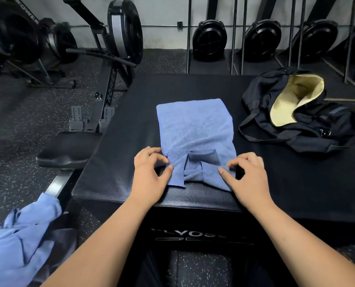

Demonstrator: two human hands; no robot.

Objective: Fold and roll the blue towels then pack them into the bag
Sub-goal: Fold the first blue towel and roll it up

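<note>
A folded blue towel [195, 129] lies lengthwise on a black padded box [120, 141], its near end bunched and creased. My left hand [149, 172] pinches the towel's near left corner between thumb and fingers. My right hand [247, 175] pinches the near right corner the same way. A black bag [309, 129] with a pale yellow lining [296, 94] lies open on the box, to the right of the towel. More blue towel cloth [21, 241] lies crumpled at the lower left, off the box.
A rowing machine with a black seat [67, 150] and rail stands left of the box. Several black fan wheels [209, 40] on upright frames line the back wall. The floor is speckled black rubber.
</note>
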